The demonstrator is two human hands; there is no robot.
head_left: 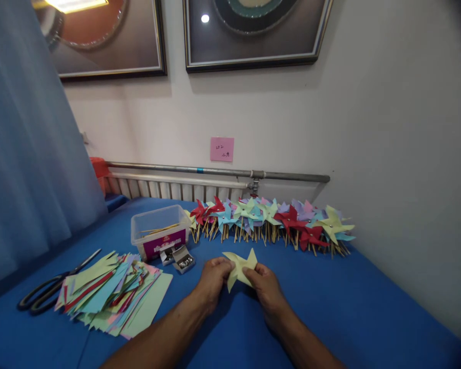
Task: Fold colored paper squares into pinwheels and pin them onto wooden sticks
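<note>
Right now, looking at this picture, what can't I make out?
In the head view:
- Fingertips of the left hand and right hand behind the yellow paper pinwheel: hidden by it.
- Many sticks of the rear pinwheels: hidden by front ones.
- Tops of the wall pictures: cut off by the upper edge.
- Writing on the pink note: too small to read surely.

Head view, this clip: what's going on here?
A person holds a pale yellow paper pinwheel between their left hand and right hand, above a blue surface; no stick shows on it. Behind it, toward the wall, finished-looking pinwheels on sticks are massed in a row. To the left are a clear tub with thin sticks inside, small open boxes of shiny metal pieces, a pile of colored paper and scissors.
</note>
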